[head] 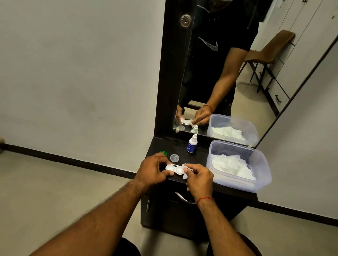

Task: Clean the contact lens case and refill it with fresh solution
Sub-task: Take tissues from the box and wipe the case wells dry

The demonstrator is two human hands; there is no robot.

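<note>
While the left hand [155,171] is pinching the left end of the contact lens case [173,168], fingers curled round it, the right hand [199,177] is gripping a small wad of tissue [186,172] and pressing it at the case's right well. Both hands are holding the case just above the front edge of the dresser top [162,145]. Both wells are showing open, lids off.

Step in hand, as a judgement: wiping out the right well. Doing it well is likely meaning twisting the wad round inside the well, reaching the bottom and the threaded rim, bracing the case firmly from the left so it is not flexing, then checking for lint before the left well is getting the same.

A clear cap [174,158] is lying just behind the case. A green cap [163,153] is sitting behind and left of the case, partly hidden by the left hand. The solution bottle [192,144] is standing upright farther behind the case. A clear plastic tub [263,168] of white tissues is sitting to the right of the case.

Writing: the bottle's blue label is carrying print, too small to read. Behind the case, the mirror [221,71] is reflecting a black shirt with a grey swoosh logo; no other text readable.
</note>
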